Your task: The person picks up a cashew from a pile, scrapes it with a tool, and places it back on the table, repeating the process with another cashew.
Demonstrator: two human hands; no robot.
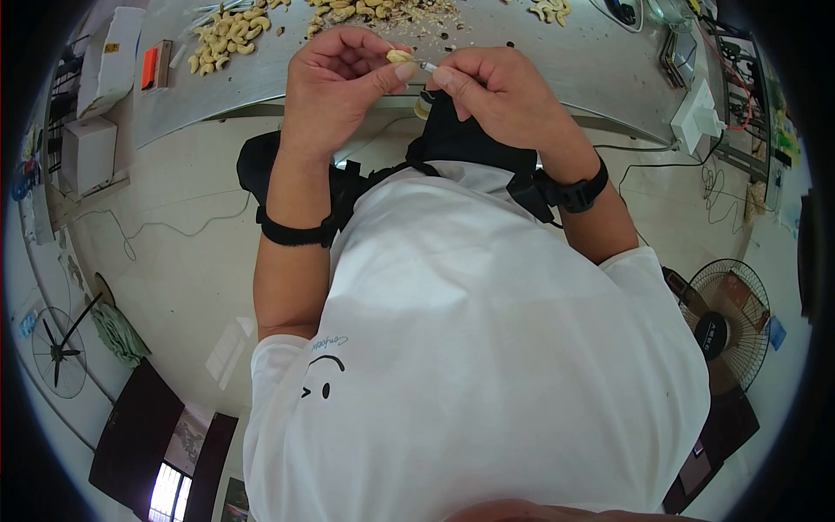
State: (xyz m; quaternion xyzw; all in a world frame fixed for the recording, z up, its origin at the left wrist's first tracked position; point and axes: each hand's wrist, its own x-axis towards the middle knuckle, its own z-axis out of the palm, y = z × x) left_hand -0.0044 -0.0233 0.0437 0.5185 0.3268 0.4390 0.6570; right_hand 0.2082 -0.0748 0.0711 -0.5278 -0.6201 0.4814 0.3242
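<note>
My left hand [341,85] pinches a pale cashew nut [399,56] between thumb and fingertips, just above the near part of the metal table. In my right hand [497,94], closed fingers grip a small tool with a white handle [429,66]. Its thin tip points at the cashew; whether it touches the nut is too small to tell. Beyond my hands lies a heap of cashews [357,10], with crumbs and skin scraps [428,17] beside it. Another cashew pile [230,36] is to the left, and several cashews [550,10] lie at the far right.
An orange-and-brown block [156,66] lies at the metal table's [252,91] left edge. White sticks [209,9] are behind the left pile. A white power box [697,117] with cables sits at the right corner. Fans [726,326] stand on both sides behind me.
</note>
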